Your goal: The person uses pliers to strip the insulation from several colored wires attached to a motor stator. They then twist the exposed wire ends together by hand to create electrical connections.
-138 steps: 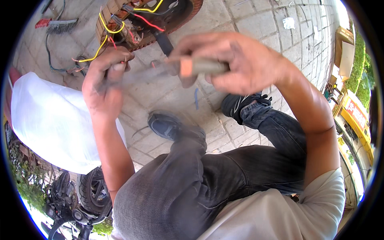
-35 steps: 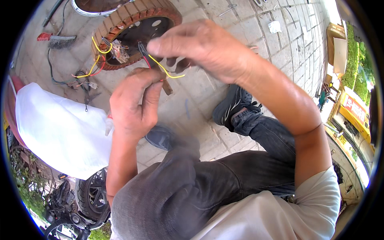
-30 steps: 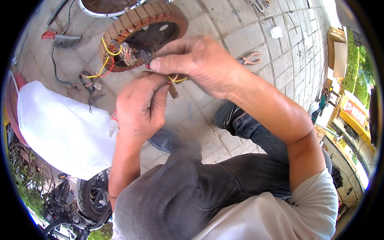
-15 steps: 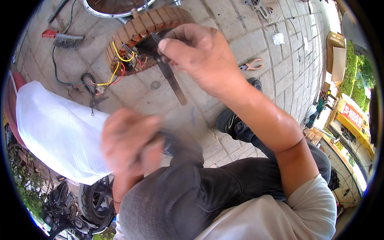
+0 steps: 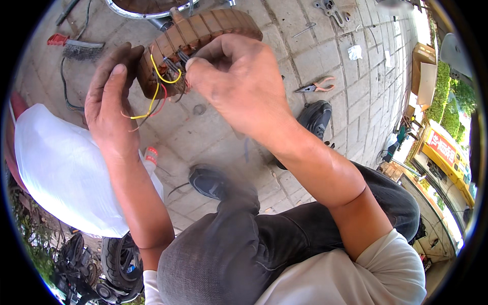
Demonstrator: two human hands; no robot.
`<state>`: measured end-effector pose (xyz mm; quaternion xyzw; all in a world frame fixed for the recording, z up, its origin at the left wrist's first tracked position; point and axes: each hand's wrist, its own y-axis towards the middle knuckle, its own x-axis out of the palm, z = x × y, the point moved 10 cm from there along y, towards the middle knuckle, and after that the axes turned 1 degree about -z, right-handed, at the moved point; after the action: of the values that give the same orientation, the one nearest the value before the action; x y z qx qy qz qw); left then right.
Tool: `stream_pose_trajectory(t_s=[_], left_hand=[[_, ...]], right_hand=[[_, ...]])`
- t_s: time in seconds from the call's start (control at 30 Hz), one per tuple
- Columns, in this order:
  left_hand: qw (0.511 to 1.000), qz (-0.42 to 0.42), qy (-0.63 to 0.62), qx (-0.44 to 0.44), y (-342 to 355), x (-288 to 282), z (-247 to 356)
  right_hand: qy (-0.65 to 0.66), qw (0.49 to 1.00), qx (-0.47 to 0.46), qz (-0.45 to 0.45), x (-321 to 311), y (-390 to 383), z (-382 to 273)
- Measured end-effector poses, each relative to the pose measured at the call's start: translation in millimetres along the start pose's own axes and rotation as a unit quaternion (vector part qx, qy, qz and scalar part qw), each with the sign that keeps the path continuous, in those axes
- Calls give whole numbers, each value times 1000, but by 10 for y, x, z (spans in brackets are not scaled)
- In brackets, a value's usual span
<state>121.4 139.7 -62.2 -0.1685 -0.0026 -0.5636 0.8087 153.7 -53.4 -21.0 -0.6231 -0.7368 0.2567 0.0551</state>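
Observation:
A round motor stator (image 5: 213, 25) with rusty brown slotted edges stands tilted on the paving. Yellow, red and dark wires (image 5: 159, 96) hang from its near side, with dark sleeved joints (image 5: 173, 65) close to the windings. My right hand (image 5: 239, 84) is closed in a pinch at these joints, thumb against a dark sleeved wire (image 5: 183, 55). The fingertips behind the thumb are hidden. Around the stator's left end my left hand (image 5: 109, 101) is raised with fingers stretched and thumb apart, nothing in it. Whether its fingertips touch the stator, I cannot tell.
Above lies a metal wheel rim (image 5: 145, 14). A red-handled wire brush (image 5: 81, 47) rests at left, by a white plastic-covered object (image 5: 66, 168). Long-nose pliers (image 5: 316, 86) and a drilled metal plate (image 5: 330, 11) lie right. My shoes (image 5: 207, 181) are below.
My left hand has risen from near my knee to the stator's left end and opened. My right hand has moved slightly down and left onto the wire joints. The stator appears turned slightly.

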Motion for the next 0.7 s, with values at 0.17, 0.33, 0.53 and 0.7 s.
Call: stream_pose_trajectory(t_s=[0.17, 0.33, 0.53, 0.7], left_hand=[[1000, 9, 13, 3, -14, -17, -67], [999, 6, 51, 8, -23, -8, -47], [998, -1, 67, 22, -36, -3, -42], [998, -3, 59, 26, -45, -9, -48]], right_hand=[[9, 1000, 4, 11, -10, -2, -19], [32, 999, 17, 20, -10, -1, 4], [-41, 999, -7, 20, -27, 17, -28], [-35, 999, -14, 15, -16, 2, -15]])
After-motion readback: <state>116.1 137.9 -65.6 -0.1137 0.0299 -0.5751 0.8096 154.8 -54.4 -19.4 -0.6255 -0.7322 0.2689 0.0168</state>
